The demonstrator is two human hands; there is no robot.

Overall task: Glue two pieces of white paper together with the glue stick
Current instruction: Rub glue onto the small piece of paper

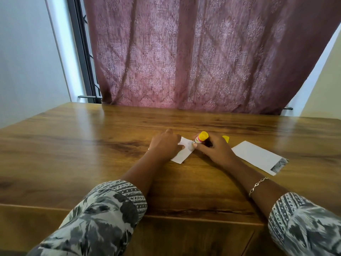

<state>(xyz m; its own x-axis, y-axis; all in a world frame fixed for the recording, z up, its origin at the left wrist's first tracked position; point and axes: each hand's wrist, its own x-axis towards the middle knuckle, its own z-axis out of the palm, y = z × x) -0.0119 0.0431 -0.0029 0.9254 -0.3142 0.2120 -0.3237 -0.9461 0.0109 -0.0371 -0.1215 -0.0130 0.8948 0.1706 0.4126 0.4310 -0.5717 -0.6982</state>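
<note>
A small white paper (182, 154) lies on the wooden table (92, 154), and my left hand (165, 145) presses flat on its left part. My right hand (212, 148) grips a yellow glue stick (200, 138), tilted with its lower end down on the paper's right edge. A second white paper (258, 156) with a grey printed end lies to the right, apart from both hands. The yellow cap (226, 139) peeks out behind my right hand.
A dusty-pink patterned curtain (203, 61) hangs behind the table's far edge. A dark window frame (83, 52) and a white wall stand at the left. The table's near edge runs just above my patterned sleeves.
</note>
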